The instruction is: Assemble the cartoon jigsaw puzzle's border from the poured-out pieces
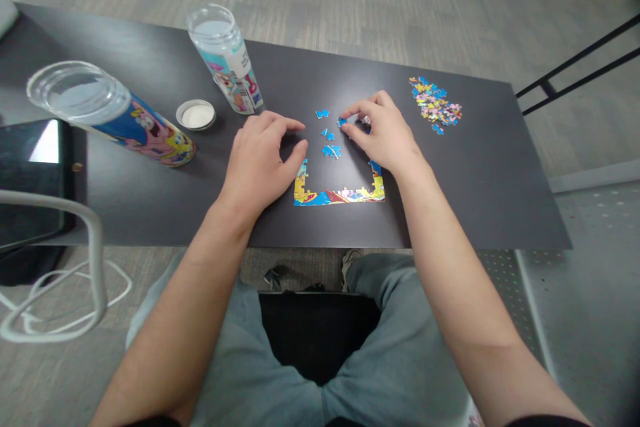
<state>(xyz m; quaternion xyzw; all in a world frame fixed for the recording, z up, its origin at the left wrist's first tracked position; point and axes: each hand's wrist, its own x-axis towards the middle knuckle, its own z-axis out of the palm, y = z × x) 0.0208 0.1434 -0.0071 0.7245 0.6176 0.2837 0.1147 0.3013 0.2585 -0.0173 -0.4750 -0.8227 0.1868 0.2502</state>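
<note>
A partly joined jigsaw puzzle border point(340, 197) lies on the dark table, its bottom row and parts of both sides showing. My right hand point(383, 130) pinches a small blue puzzle piece point(342, 123) between thumb and forefinger, just above the border's right side. Left of it, my left hand point(267, 157) rests with thumb and forefinger apart, over the border's left side and hiding part of it. Between the hands lie loose blue pieces: one at the top point(323, 114), a small one in the middle point(328, 135) and a wider one point(331, 151) below.
A heap of mixed puzzle pieces point(436, 105) lies at the table's right. At left stand two clear-topped printed jars, one nearer point(145, 123) and one farther point(230, 67), with a round lid point(196, 115) between them. A black tablet point(35, 180) and white cable point(95, 260) are at far left.
</note>
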